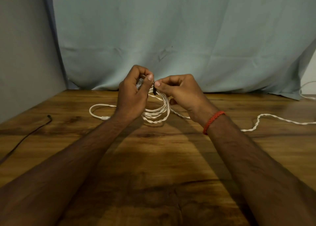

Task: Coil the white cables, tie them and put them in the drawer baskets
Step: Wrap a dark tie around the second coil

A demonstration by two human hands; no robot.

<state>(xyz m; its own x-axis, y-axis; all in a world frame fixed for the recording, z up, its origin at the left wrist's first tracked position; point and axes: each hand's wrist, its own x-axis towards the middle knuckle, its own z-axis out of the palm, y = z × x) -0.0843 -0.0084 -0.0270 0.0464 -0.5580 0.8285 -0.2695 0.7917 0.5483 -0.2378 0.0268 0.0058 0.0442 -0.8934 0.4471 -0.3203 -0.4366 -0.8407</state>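
Your left hand [135, 95] has its grip curled round the top of the white cable coil [156, 113]. Your right hand [181, 89] pinches a black tie [155, 89] against the coil, over the far part of the surface [153, 166]. The loose tail [266, 117] runs to the right edge. A black cord [25, 136] lies at the left edge. Bare wood shows between your forearms.

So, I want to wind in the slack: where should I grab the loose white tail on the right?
Probably pinch the tail from above at its S-bend, right of the right hand: it lies loose on the table, clear of the coil, and the twist gives grip.
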